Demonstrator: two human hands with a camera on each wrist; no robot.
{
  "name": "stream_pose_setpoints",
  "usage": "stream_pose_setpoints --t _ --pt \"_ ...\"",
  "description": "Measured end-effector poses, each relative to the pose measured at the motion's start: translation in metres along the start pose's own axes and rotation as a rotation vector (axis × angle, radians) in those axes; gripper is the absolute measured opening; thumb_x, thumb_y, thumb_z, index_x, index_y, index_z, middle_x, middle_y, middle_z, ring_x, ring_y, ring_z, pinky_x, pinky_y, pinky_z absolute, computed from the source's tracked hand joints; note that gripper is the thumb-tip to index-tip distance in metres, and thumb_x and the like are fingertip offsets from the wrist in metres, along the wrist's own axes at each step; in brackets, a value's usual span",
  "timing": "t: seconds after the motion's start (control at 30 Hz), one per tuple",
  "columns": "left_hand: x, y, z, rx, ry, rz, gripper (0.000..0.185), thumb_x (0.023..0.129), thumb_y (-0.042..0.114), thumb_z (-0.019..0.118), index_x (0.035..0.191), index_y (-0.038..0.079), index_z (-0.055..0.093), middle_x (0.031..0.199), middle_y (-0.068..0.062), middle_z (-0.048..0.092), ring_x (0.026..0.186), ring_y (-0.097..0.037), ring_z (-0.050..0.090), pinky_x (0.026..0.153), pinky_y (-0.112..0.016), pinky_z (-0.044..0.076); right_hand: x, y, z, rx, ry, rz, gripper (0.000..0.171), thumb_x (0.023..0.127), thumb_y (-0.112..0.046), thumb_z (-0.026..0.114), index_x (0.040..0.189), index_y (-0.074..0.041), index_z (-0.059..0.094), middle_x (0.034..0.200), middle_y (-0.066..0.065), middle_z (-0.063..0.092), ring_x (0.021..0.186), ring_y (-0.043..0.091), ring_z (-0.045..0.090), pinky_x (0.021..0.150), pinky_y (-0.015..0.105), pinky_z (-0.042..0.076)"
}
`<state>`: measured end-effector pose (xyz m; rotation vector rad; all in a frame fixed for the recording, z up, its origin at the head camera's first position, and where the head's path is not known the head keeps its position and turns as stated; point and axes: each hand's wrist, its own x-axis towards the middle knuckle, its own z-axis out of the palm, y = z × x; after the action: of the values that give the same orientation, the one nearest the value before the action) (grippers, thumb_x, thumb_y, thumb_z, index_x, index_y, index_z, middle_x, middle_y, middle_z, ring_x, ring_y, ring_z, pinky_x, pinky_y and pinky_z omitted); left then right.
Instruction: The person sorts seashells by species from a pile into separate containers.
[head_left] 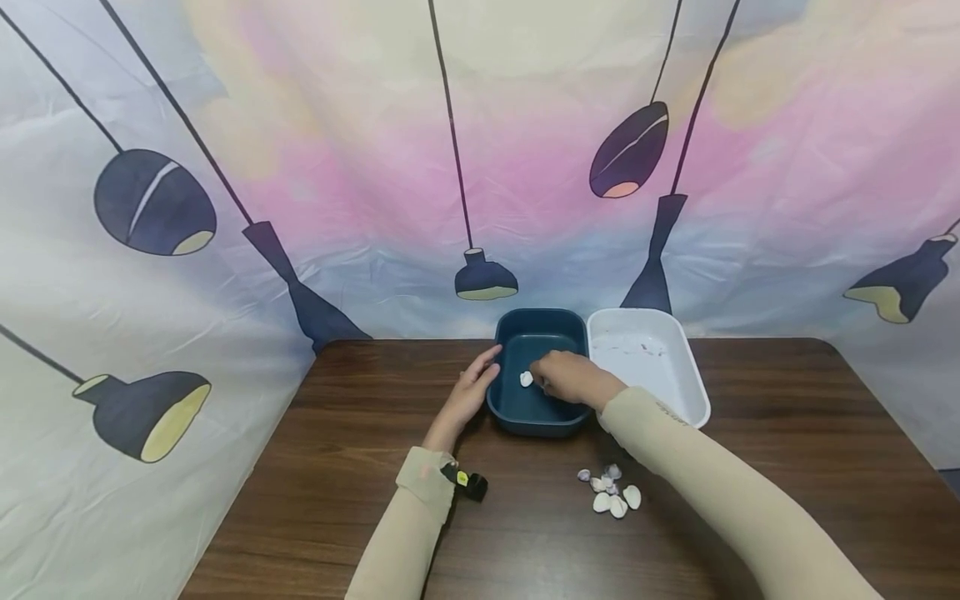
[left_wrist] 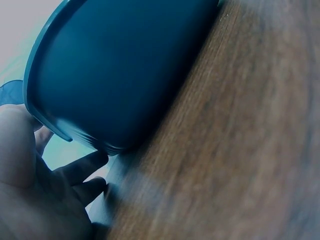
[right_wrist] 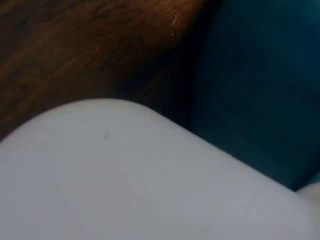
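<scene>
A dark blue rectangular tub [head_left: 540,427] stands on the table. Along its left wall lies my left hand [head_left: 467,396], fingers extended at the rim; the left wrist view shows this hand [left_wrist: 35,185] beside the tub's outer wall [left_wrist: 110,70]. My right hand [head_left: 573,377] reaches down into the tub with its fingers bent. Next to those fingertips, a small white shell-like piece [head_left: 527,379] shows against the tub's floor. The right fingertips are hidden below the hand, and I cannot tell whether they pinch anything.
Right against the tub stands a white tray [head_left: 693,392] with small reddish specks inside, under my right forearm. Several white and purplish shell-like pieces [head_left: 617,506] lie in a loose group on the wooden table [head_left: 360,500] in front. A printed cloth [head_left: 360,167] hangs behind.
</scene>
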<state>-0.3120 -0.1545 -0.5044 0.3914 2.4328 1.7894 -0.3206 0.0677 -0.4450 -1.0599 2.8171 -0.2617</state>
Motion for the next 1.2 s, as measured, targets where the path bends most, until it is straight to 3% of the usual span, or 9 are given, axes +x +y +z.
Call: stream_pose_setpoints --t 0.3,0.57,0.73,0.93,1.2 --pt "-0.002 -0.001 0.003 -0.008 0.032 0.020 0.044 0.106 0.033 0.044 0.149 0.022 0.045 0.152 -0.007 0.044 0.139 -0.029 0.037 0.115 -0.057 -0.014 0.007 0.004 0.007 -0.014 -0.001 0.060 0.014 0.090 -0.007 0.070 0.104 -0.011 0.067 0.094 0.003 0.069 0.082 0.017 0.063 0.076 0.035 0.055" --pt "-0.002 -0.002 0.002 -0.008 0.008 0.009 0.048 0.107 0.034 0.043 0.152 0.019 0.040 0.154 -0.009 0.040 0.141 -0.030 0.034 0.115 -0.057 -0.016 0.007 0.007 0.009 0.013 0.010 0.072 0.011 0.089 -0.007 0.072 0.095 -0.013 0.065 0.085 0.000 0.062 0.076 0.016 0.056 0.071 0.034 0.052" --pt "-0.001 -0.004 0.002 -0.003 -0.007 0.001 0.049 0.107 0.032 0.041 0.153 0.017 0.037 0.157 -0.010 0.036 0.143 -0.031 0.032 0.113 -0.058 -0.018 0.002 0.005 0.008 0.001 -0.010 0.066 0.018 0.087 -0.009 0.075 0.102 -0.013 0.067 0.096 0.003 0.063 0.083 0.017 0.058 0.077 0.036 0.053" --pt "-0.003 -0.002 0.002 -0.005 0.012 0.013 0.048 0.106 0.037 0.043 0.151 0.021 0.041 0.154 -0.007 0.040 0.141 -0.029 0.035 0.115 -0.057 -0.014 -0.009 0.001 -0.001 0.013 0.016 0.015 0.027 0.087 -0.012 0.076 0.113 -0.012 0.068 0.107 0.007 0.065 0.094 0.020 0.063 0.084 0.040 0.054" --pt "-0.002 -0.001 0.002 0.021 0.039 0.035 0.044 0.106 0.032 0.044 0.149 0.021 0.045 0.150 -0.009 0.046 0.138 -0.030 0.039 0.116 -0.057 -0.013 -0.029 -0.004 -0.013 0.014 0.063 -0.073 0.023 0.087 -0.008 0.075 0.109 -0.009 0.070 0.105 0.009 0.066 0.088 0.019 0.062 0.081 0.038 0.055"
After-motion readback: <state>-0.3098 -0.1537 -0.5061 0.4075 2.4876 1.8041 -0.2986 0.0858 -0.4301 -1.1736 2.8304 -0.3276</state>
